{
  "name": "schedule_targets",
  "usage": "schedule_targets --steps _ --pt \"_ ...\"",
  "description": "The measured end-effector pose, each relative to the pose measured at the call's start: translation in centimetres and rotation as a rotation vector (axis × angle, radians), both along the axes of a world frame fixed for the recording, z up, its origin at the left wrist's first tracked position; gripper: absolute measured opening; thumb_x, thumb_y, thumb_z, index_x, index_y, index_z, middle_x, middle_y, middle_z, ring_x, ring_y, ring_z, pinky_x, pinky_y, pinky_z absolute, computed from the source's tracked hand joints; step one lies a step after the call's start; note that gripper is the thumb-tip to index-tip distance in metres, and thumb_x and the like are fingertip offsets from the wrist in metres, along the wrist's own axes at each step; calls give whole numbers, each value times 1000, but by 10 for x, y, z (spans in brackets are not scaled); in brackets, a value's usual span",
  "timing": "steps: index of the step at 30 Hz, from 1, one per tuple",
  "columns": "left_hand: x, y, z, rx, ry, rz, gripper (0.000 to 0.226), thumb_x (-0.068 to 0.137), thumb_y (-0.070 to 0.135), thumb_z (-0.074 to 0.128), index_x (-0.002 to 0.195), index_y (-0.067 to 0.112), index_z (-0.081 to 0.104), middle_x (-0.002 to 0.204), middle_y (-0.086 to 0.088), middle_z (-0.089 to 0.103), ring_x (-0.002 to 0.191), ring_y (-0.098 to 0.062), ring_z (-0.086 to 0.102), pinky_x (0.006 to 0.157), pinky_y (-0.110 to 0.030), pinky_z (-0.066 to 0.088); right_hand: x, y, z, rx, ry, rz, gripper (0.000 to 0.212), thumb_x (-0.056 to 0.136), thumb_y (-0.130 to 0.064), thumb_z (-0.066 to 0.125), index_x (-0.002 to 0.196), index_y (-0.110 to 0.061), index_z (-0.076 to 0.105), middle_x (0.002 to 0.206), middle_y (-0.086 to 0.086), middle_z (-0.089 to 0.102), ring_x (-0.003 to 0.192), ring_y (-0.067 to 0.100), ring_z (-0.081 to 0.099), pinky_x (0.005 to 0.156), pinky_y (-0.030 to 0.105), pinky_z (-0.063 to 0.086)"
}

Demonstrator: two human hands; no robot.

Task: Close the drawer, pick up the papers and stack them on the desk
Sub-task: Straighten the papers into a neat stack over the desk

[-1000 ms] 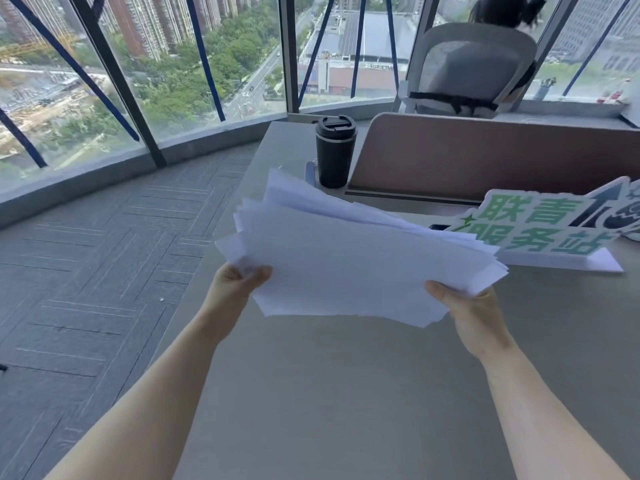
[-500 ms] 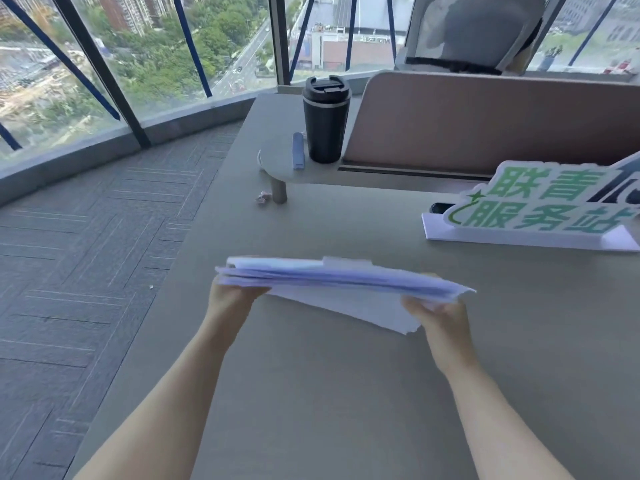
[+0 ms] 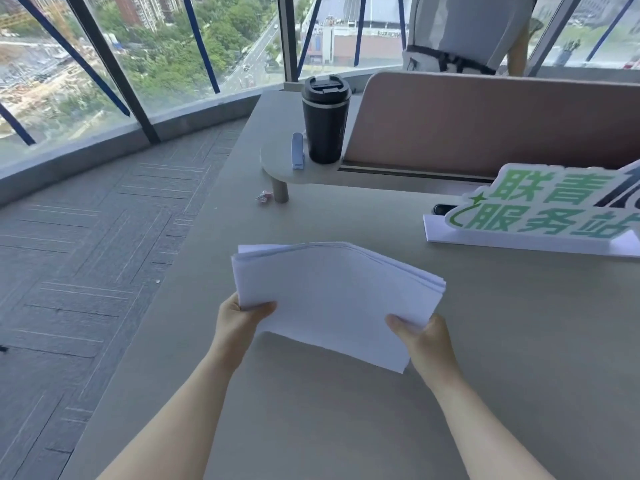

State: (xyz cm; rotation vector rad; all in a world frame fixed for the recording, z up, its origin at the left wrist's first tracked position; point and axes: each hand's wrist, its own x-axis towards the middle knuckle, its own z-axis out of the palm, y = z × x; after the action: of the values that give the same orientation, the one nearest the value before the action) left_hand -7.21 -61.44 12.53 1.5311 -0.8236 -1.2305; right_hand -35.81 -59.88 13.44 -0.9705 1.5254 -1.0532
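A thick stack of white papers point(image 3: 337, 296) is held just above the grey desk point(image 3: 346, 420), its far edge tilted up and its near corner hanging low. My left hand point(image 3: 240, 323) grips the stack's near left corner, thumb on top. At the near right edge my right hand point(image 3: 420, 336) holds the stack, thumb lying on the top sheet. The sheets look roughly squared, with edges slightly fanned on the right. No drawer is in view.
A black travel mug point(image 3: 325, 121) and a pale blue stapler point(image 3: 297, 150) stand on a small raised shelf point(image 3: 277, 161). A green-and-white sign point(image 3: 540, 209) sits at right, a pink partition point(image 3: 485, 123) behind. A small wrapper point(image 3: 264, 196) lies by the shelf leg. Carpeted floor drops off left.
The papers have come down from chest height toward the desk and are gathered into a tidier stack. They tipped from edge-on to top face showing. Both hands stay on the near corners.
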Motion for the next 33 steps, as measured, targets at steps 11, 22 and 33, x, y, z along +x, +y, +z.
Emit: schedule_targets --steps 11,22,33 --pt "74 -33 61 52 -270 97 30 56 13 73 85 9 64 75 -2 63 67 -19 54 57 -28 42 77 -76 56 -26 197 157 13 81 -12 61 91 -18 68 83 -1 72 73 21 66 62 31 48" --pt "179 -104 -10 290 -576 -81 20 73 14 64 92 12 56 83 -1 59 76 -23 56 56 -28 39 184 -139 -32 242 297 129 13 80 -13 65 92 -8 65 94 12 73 86 33 70 74 42 56" --pt "188 -114 -43 358 -764 -139 39 70 21 61 108 15 55 102 -7 48 99 -33 54 77 -37 44 201 -137 -44 376 803 79 38 80 -39 59 107 -19 41 87 2 64 71 27 63 58 31 45"
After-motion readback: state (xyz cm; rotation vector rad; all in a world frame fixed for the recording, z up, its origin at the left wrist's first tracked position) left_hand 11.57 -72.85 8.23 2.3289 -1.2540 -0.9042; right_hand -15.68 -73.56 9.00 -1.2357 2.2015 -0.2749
